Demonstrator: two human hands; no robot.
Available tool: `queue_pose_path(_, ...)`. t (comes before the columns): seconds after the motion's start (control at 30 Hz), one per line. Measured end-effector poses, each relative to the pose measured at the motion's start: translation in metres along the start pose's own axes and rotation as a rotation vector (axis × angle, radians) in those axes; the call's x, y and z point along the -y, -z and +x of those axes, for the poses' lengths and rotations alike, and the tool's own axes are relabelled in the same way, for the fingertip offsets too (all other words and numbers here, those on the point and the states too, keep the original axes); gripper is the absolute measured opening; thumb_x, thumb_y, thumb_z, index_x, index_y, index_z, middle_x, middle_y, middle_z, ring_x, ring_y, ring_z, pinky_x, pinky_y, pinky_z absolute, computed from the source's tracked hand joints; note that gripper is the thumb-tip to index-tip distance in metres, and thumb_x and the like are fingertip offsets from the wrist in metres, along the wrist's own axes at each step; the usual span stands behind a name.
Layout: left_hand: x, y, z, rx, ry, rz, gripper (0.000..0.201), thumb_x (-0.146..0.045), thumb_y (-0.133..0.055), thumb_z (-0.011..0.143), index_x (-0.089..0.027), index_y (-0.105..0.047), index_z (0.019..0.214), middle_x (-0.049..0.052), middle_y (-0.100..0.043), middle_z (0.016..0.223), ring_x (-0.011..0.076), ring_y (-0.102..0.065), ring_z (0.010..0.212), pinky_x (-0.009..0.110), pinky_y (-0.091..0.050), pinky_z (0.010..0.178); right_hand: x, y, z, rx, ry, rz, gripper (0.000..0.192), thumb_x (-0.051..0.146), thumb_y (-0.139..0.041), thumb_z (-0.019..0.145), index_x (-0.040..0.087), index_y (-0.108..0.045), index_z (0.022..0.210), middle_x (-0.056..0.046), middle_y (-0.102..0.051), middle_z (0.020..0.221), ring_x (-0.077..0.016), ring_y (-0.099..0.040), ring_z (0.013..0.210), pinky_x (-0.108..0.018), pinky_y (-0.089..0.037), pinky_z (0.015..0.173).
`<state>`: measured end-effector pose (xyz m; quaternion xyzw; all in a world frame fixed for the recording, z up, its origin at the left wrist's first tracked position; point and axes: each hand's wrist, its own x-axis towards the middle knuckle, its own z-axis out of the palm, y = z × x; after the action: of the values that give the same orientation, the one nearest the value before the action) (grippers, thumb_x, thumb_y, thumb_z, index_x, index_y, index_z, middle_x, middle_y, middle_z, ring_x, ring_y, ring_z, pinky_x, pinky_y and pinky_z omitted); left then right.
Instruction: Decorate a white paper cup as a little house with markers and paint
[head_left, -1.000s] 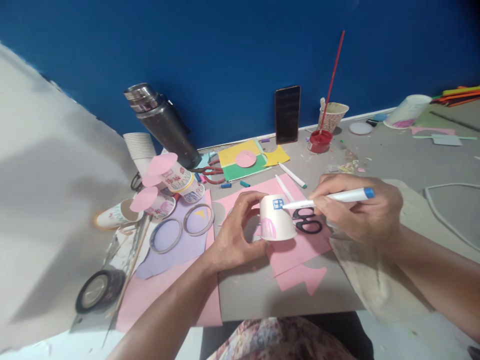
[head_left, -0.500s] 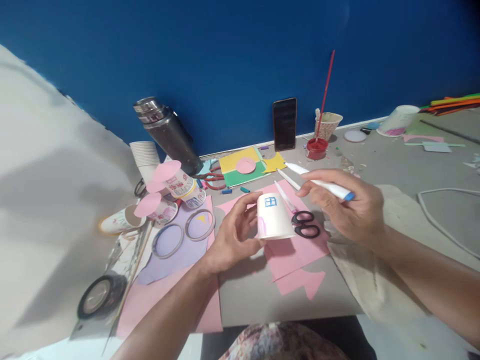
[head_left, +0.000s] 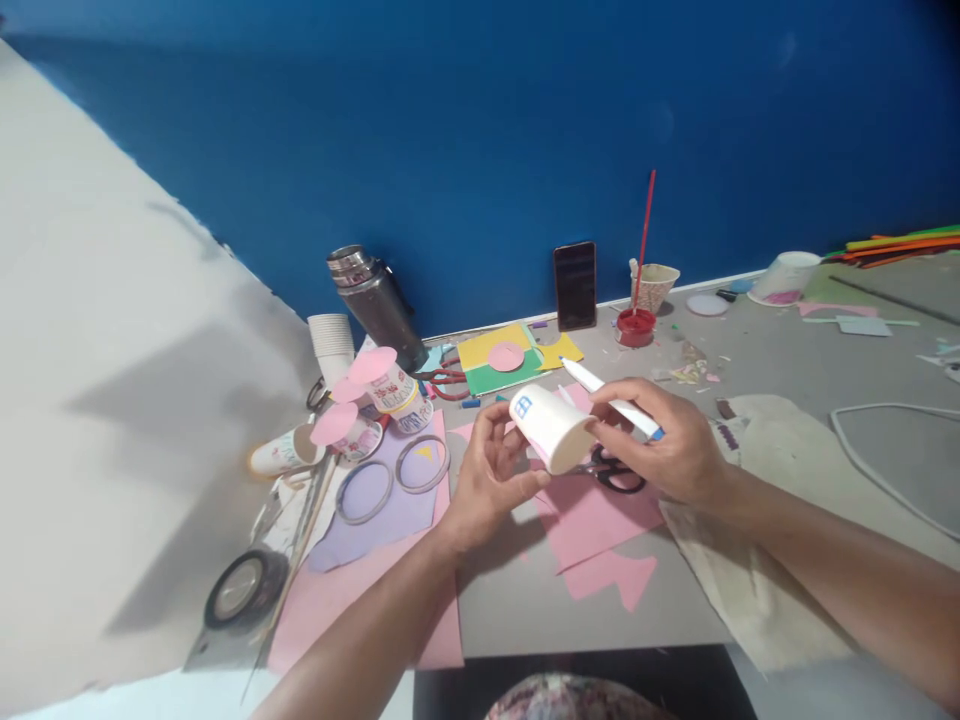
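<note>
A white paper cup (head_left: 550, 428) with a small blue window drawn on its side is lifted off the table and tilted, its open mouth turned toward me. My left hand (head_left: 491, 480) holds it from the left, thumb under the rim. My right hand (head_left: 664, 445) grips a white marker with a blue end (head_left: 609, 400) and its fingers touch the cup's right side. The marker tip points up and to the left, away from the cup. Black scissors (head_left: 619, 474) lie on pink paper (head_left: 592, 515) just beneath my right hand.
Decorated cups with pink discs (head_left: 375, 395), a stack of paper cups (head_left: 331, 342), a steel flask (head_left: 375, 300), two rings (head_left: 394, 475) and a tape roll (head_left: 244, 588) crowd the left. A phone (head_left: 575, 284), a red paint pot with brush (head_left: 636, 322) and coloured paper (head_left: 502, 357) stand by the blue wall.
The marker has come off the cup's window drawing. The cup, which stood upside down on the pink paper, is now raised and tipped, with both hands on it. My view has tilted upward.
</note>
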<state>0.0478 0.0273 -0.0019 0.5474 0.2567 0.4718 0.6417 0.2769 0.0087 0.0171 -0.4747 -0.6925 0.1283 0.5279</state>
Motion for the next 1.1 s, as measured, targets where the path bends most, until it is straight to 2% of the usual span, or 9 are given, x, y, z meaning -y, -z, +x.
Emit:
queue_pose_path(0.13,-0.001,-0.001,-0.004,0.054,0.008,0.006,0.071,-0.032,-0.093,0.077,-0.031,-0.051,0.134,0.007,-0.055,0.142,0.0266,-0.061,0.13,0.043,-0.051,0.107,-0.002,0.002,0.004,-0.119,-0.161,0.095,0.008,0.027,-0.077,0.086,0.026,-0.074,0.094,-0.002,-0.077,0.087,-0.0199,-0.075,0.077,-0.031,-0.063,0.07)
queue_pose_path(0.23,-0.001,0.002,-0.005,0.067,-0.016,0.048,0.07,-0.03,-0.091,0.079,-0.033,-0.051,0.137,0.008,-0.049,0.151,0.0272,-0.06,0.132,0.043,-0.051,0.107,-0.007,0.002,0.009,-0.15,-0.367,0.314,0.019,0.033,-0.087,0.077,0.025,-0.074,0.087,-0.001,-0.077,0.089,-0.019,-0.074,0.079,-0.028,-0.062,0.069)
queue_pose_path(0.33,-0.002,0.006,-0.005,0.073,-0.035,0.102,0.068,-0.032,-0.086,0.084,-0.033,-0.051,0.142,0.011,-0.05,0.153,0.03,-0.057,0.137,0.045,-0.051,0.108,-0.015,0.0,0.011,-0.034,-0.554,0.519,0.032,0.036,-0.094,0.065,0.023,-0.076,0.088,0.001,-0.076,0.081,-0.017,-0.07,0.069,-0.025,-0.057,0.059)
queue_pose_path(0.43,-0.005,0.009,-0.004,0.067,-0.077,0.125,0.063,-0.034,-0.083,0.088,-0.034,-0.052,0.144,0.01,-0.051,0.154,0.0321,-0.054,0.142,0.044,-0.051,0.108,-0.022,-0.001,0.011,0.115,-0.647,0.63,0.037,0.036,-0.096,0.061,0.022,-0.079,0.09,0.001,-0.074,0.071,-0.0164,-0.065,0.059,-0.026,-0.054,0.051)
queue_pose_path(0.57,-0.01,0.01,-0.006,0.13,-0.109,0.147,0.065,-0.028,-0.081,0.089,-0.036,-0.054,0.147,0.009,-0.047,0.161,0.0353,-0.042,0.155,0.045,-0.049,0.115,-0.023,0.002,0.01,0.213,-0.685,0.637,0.038,0.031,-0.099,0.053,0.02,-0.08,0.084,0.0,-0.074,0.067,-0.0152,-0.062,0.054,-0.024,-0.051,0.047)
queue_pose_path(0.67,-0.012,0.008,-0.008,0.227,-0.15,0.195,0.076,-0.018,-0.079,0.086,-0.038,-0.05,0.154,0.007,-0.047,0.165,0.0348,-0.036,0.16,0.048,-0.043,0.124,-0.016,0.005,0.012,0.304,-0.713,0.646,0.039,0.03,-0.099,0.05,0.02,-0.08,0.082,0.001,-0.072,0.063,-0.0148,-0.061,0.05,-0.023,-0.048,0.042)
queue_pose_path(0.77,-0.014,0.006,-0.012,0.285,-0.174,0.299,0.091,-0.01,-0.078,0.081,-0.039,-0.044,0.16,0.006,-0.042,0.17,0.0356,-0.034,0.161,0.05,-0.041,0.127,-0.006,0.009,0.013,0.407,-0.726,0.633,0.036,0.034,-0.098,0.055,0.019,-0.078,0.081,0.001,-0.072,0.063,-0.014,-0.059,0.045,-0.023,-0.046,0.038)
queue_pose_path(0.9,-0.026,0.002,-0.018,0.358,-0.188,0.511,0.109,-0.009,-0.081,0.075,-0.04,-0.032,0.167,0.006,-0.033,0.176,0.0397,-0.03,0.163,0.056,-0.04,0.128,-0.004,0.012,0.014,0.513,-0.653,0.535,0.025,0.032,-0.091,0.066,0.019,-0.08,0.085,-0.002,-0.076,0.068,-0.0155,-0.063,0.049,-0.023,-0.046,0.04)
queue_pose_path(1.1,-0.047,-0.005,-0.021,0.516,-0.219,0.664,0.106,-0.01,-0.081,0.077,-0.038,-0.032,0.168,0.008,-0.042,0.172,0.0407,-0.035,0.161,0.063,-0.031,0.131,-0.011,0.013,0.009,0.609,-0.563,0.448,0.023,0.024,-0.082,0.072,0.02,-0.085,0.094,-0.003,-0.08,0.078,-0.0212,-0.073,0.063,-0.024,-0.053,0.046)
